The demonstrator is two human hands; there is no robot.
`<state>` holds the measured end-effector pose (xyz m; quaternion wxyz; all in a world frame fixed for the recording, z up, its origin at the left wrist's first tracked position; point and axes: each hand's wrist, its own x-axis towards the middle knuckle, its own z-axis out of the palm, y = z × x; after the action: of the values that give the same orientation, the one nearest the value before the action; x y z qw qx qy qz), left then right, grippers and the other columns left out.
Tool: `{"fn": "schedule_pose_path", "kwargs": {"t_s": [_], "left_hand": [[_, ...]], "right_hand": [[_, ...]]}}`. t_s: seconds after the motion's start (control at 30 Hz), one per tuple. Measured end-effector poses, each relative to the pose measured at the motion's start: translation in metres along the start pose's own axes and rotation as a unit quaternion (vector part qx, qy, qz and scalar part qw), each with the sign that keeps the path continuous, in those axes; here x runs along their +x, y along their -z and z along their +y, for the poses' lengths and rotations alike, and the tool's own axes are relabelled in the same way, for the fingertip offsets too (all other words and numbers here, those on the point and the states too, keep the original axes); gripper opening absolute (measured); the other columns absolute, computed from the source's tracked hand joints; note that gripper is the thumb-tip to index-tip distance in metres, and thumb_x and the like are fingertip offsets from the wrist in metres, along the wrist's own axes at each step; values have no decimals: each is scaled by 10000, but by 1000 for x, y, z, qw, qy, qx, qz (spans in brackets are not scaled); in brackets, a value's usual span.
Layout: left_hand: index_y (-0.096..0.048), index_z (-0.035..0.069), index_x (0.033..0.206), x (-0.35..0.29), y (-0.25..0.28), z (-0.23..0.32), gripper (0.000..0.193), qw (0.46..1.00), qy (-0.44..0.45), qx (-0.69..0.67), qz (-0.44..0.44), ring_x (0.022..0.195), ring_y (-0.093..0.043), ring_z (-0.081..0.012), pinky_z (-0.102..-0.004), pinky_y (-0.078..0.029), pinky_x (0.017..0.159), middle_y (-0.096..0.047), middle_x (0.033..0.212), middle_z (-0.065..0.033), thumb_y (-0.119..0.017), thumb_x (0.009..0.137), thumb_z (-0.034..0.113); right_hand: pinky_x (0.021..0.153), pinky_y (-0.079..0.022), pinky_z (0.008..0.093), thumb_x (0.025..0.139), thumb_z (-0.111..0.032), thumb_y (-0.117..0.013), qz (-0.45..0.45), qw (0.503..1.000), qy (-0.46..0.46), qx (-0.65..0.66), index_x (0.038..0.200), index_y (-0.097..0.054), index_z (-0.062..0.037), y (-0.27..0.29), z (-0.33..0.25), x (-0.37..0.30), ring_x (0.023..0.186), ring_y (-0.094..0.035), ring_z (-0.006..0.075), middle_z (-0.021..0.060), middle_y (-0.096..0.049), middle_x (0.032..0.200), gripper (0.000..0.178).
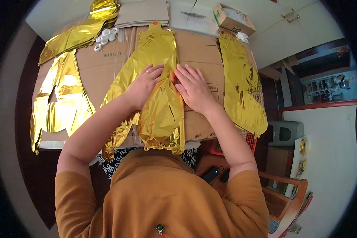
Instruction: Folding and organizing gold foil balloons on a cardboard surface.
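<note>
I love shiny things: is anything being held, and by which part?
Nothing looks gripped: the left hand lies on the middle gold foil, the right hand at its right edge.

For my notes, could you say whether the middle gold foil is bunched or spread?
Spread, though wrinkled: the middle gold foil lies lengthwise over the cardboard.

Gold foil pieces [156, 45] and white rolls [104, 38] lie on the brown cardboard surface [206, 53].
</note>
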<state>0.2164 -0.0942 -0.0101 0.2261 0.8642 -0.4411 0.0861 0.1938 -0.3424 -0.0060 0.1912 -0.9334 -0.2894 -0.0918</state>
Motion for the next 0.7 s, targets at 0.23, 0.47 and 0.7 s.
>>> {"fn": "schedule_pose_path", "kwargs": {"t_s": [0.23, 0.47, 0.7], "left_hand": [[-507, -4, 1394, -1, -4, -6, 694, 1000, -6, 7, 1, 1444, -367, -383, -539, -243, 1227, -474, 1453, -234, -658, 803, 328], [-498, -43, 1376, -6, -8, -10, 648, 998, -31, -40, 39, 1458, -362, -386, -539, -228, 1238, -455, 1496, -220, -650, 810, 234], [-545, 60, 1388, 6, 39, 10, 503, 997, 59, -36, 30, 1414, -446, -389, -523, -308, 1203, -492, 1496, -191, -650, 898, 107]], "right_hand": [[1210, -230, 555, 1031, -265, -521, -16, 1000, 1, -5, 1477, -496, -62, 0, 2, 1, 1468, -370, 343, 113, -447, 1574, 491], [1209, -230, 563, 1007, -278, -543, -26, 999, -5, -39, 1471, -491, -68, 3, -4, 0, 1474, -358, 342, 113, -431, 1580, 513], [1212, -205, 585, 983, -318, -567, -21, 999, -2, -44, 1452, -503, -61, 0, -3, -3, 1470, -359, 345, 131, -438, 1565, 539]]}}
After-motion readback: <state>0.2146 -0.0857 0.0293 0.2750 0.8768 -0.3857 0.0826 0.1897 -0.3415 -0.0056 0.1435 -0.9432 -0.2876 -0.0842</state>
